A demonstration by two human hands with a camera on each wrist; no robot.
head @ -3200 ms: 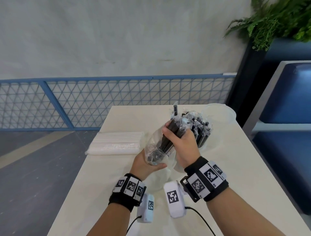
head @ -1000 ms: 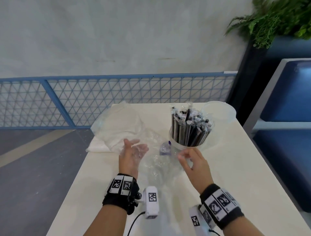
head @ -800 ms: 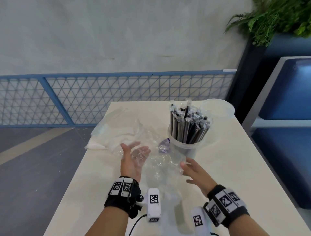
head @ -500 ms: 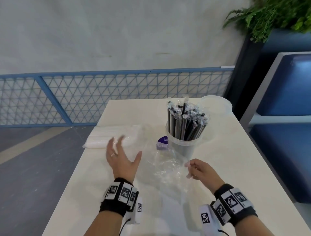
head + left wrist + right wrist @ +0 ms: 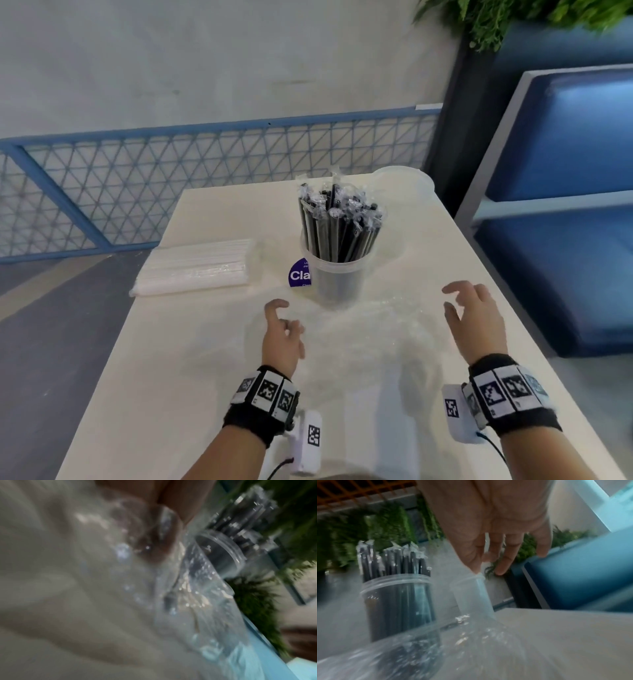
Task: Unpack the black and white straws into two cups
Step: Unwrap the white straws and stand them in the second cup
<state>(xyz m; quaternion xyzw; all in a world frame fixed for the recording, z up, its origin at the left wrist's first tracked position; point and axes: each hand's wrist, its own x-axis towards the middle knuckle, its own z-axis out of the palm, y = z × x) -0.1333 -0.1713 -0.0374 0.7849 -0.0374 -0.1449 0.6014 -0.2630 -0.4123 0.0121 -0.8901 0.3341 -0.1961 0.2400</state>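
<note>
A cream table (image 5: 462,274) stands lengthwise away from the viewer, its far end close to a blue mesh railing (image 5: 205,164) and a pale grey wall (image 5: 205,51). To the right sits a blue padded bench (image 5: 565,137), and a green plant (image 5: 513,17) hangs over the far right corner beside a dark post.

On the far half of the table a clear cup (image 5: 337,277) stands upright, packed with black straws (image 5: 339,226) in their thin wrappers, their tips fanning out above the rim. A second cup (image 5: 404,180), clear and with nothing seen inside, stands at the far right corner, well apart from the first. On the far left lies a flat pack of white straws (image 5: 198,265), still sealed, its long side across the table. An empty clear bag (image 5: 359,329) lies crumpled on the table just near of the full cup, with a purple label (image 5: 300,274) showing beside the cup's left side.

The left hand (image 5: 282,337) hovers low over the left edge of the bag, palm down, fingers loosely curled and apart; whether the fingertips touch the plastic cannot be told, since the wrist view is blurred. The right hand (image 5: 474,318) is held above the table to the right of the bag, palm down, fingers spread and relaxed, holding nothing.
</note>
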